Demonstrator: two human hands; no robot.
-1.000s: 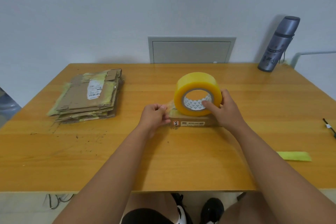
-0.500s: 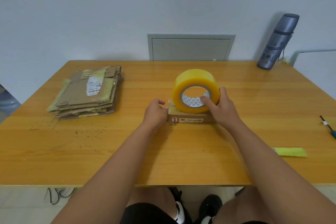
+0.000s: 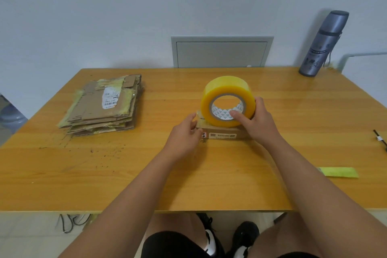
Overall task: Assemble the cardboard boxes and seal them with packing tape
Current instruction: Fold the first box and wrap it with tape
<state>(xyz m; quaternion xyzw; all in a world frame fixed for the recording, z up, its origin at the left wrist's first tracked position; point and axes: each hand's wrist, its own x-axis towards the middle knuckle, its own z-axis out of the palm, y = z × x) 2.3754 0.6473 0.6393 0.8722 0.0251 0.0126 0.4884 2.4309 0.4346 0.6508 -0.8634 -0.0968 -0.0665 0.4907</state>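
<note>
Box: I see a small flat cardboard box (image 3: 222, 132) lying closed on the desk (image 3: 293, 115), near its middle, with a printed label on the side facing me. I cannot see inside it.
Tape roll: a big yellow tape roll (image 3: 228, 100) stands on edge on top of the box, its open core turned toward me.
Right hand: my right hand (image 3: 256, 120) reaches in from the lower right and wraps the right side of the roll, thumb inside the core, fingers behind the rim; this grip is clamped on the roll.
Left hand: my left hand (image 3: 184, 135) sits at the left end of the box, fingers curled round that end, thumb up by the top edge; the grip looks closed on the box.
Flat stock: a stack of flattened boxes (image 3: 104, 107) lies at the left of the desk, well apart from the hands.
Flask: a grey flask (image 3: 323, 45) stands at the far right corner.
Strip: a yellow-green strip (image 3: 338, 172) lies near the right front edge.
</note>
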